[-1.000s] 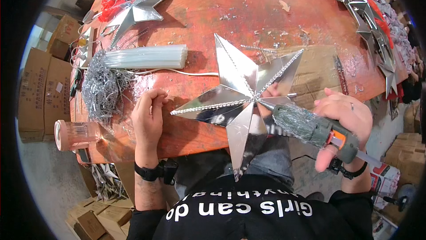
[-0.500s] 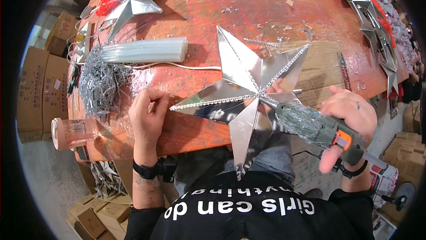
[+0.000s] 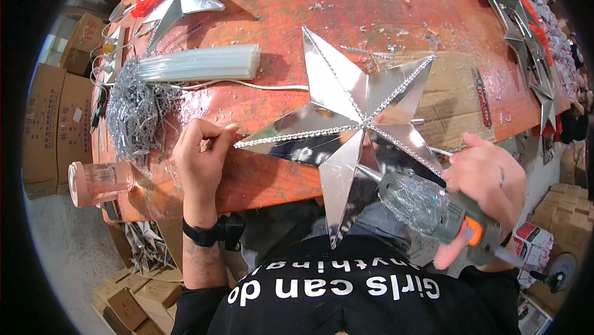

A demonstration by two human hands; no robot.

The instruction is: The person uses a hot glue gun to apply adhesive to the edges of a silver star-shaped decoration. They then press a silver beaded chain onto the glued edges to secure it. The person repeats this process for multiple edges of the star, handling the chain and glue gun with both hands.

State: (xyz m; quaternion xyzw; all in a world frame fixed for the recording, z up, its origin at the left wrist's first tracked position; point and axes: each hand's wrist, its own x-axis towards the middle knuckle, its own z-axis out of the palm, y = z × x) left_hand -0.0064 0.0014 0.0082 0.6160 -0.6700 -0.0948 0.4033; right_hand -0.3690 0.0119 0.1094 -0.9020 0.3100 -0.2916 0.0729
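A large silver star with mirror-like points lies in front of me, partly over the table edge. Sparkly silver trim runs along several of its ridges and meets at the centre. My left hand is pinched at the tip of the left point; whatever sits between its fingers is too small to make out. My right hand grips a dark green hot glue gun, its front wrapped in clear plastic and its trigger orange. The nozzle is over the star's lower part, below the centre.
On the left are a bundle of clear glue sticks, a heap of silver trim and a pink-lidded clear jar. More silver stars lie at the far left and right. A red-handled cutter rests beside flat cardboard.
The glue gun has moved down from the star's centre, uncovering trim on the lower right point. My left hand stays at the left tip, and the star has shifted slightly.
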